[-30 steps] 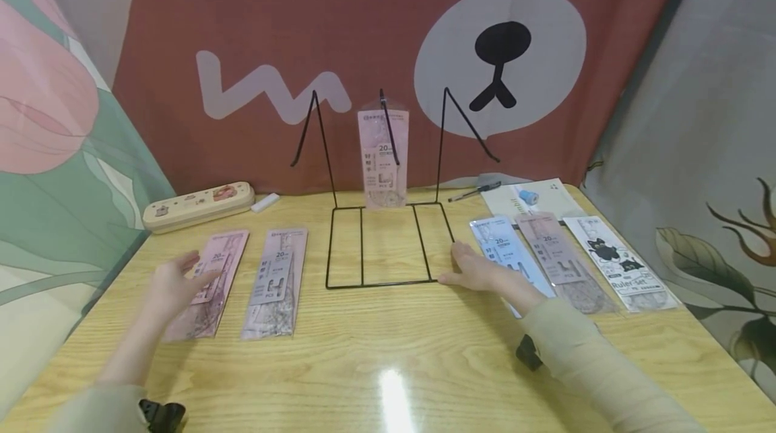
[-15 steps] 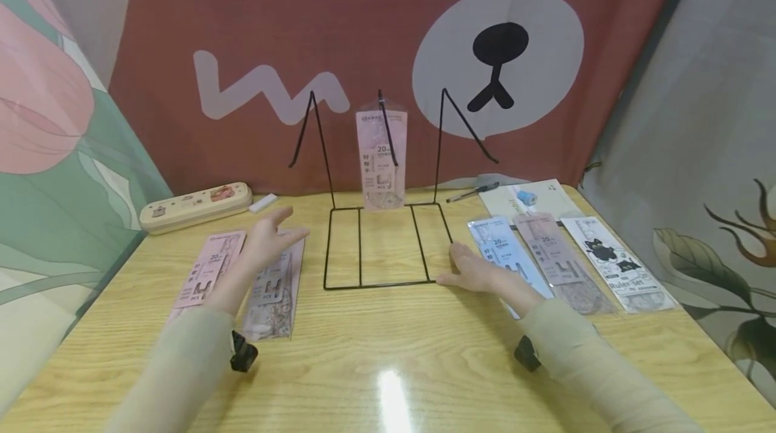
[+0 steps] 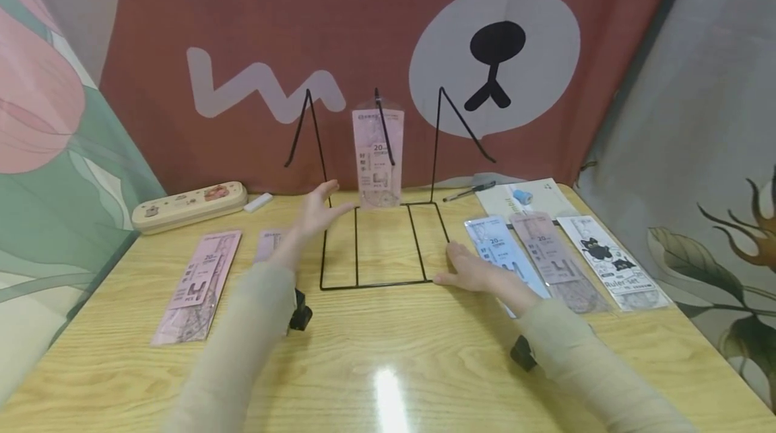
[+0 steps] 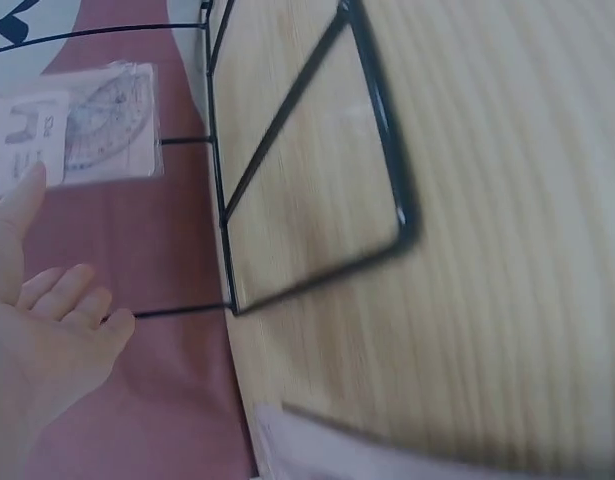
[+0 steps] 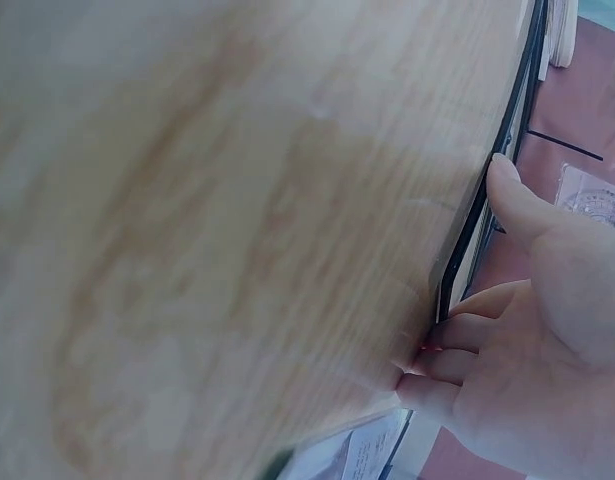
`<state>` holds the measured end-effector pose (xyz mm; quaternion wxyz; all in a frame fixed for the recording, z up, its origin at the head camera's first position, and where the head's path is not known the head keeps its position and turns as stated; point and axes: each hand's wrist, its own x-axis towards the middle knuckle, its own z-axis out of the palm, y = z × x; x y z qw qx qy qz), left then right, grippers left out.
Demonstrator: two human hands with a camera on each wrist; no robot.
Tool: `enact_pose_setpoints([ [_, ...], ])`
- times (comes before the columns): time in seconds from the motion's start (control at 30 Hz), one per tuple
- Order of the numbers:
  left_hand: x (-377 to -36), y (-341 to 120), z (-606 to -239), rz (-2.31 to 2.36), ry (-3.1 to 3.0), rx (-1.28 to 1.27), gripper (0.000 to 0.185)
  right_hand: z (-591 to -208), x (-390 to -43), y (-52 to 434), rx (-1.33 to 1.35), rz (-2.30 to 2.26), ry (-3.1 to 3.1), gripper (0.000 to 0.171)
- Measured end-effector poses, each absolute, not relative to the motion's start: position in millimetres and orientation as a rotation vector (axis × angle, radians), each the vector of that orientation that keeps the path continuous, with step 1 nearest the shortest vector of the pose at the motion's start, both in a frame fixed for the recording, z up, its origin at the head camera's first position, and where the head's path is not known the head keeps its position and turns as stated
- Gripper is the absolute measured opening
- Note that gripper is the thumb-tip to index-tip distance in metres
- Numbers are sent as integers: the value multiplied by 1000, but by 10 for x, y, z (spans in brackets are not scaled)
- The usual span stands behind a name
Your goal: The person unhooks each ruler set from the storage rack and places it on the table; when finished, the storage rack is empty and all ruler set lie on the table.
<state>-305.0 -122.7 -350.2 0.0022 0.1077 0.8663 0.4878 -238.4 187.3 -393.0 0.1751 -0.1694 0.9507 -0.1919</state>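
Observation:
A black wire display rack [image 3: 357,251] stands mid-table with three upright hooks. From its middle hook hangs a pink ruler-set packet [image 3: 368,130]. My left hand [image 3: 310,221] is in the air at the rack's left side, thumb and fingers spread, holding nothing; the left wrist view shows its palm near the hanging packet. My right hand [image 3: 475,271] holds the front right corner of the rack's base, thumb and fingers at the wire. Left of the rack lie a pink packet [image 3: 203,268] and a second packet [image 3: 269,242], partly hidden by my left arm.
To the right lie a blue packet [image 3: 498,244], a mauve packet [image 3: 548,244] and a white ruler-set packet [image 3: 603,251]. Behind them are a pen [image 3: 469,192], a white sheet [image 3: 548,196] and a small blue item [image 3: 523,197]. A pencil case [image 3: 188,206] and white eraser [image 3: 259,202] sit back left.
My left hand has moved right, from over the far-left pink packet, across the second packet, to the rack's left side. My right hand has stayed at the rack's corner.

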Motion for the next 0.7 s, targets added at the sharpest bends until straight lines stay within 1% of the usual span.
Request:
enact_pose_setpoints([
  [0.2,-3165,-978,-3500,1625,2631,288,76,-3930,-2386,1869,-469,-549,2686,88],
  [0.33,-3192,-858,-3481,1677,2602,244,71,-3925,-2383,1858,-455,-544,2684,88],
  [0.53,-3224,-771,-3526,1734,2551,194,59,-3923,-2377,1842,-452,-535,2688,87],
  [0.7,-3205,-710,-3563,1714,2604,248,44,-3928,-2383,1862,-450,-526,2687,87],
])
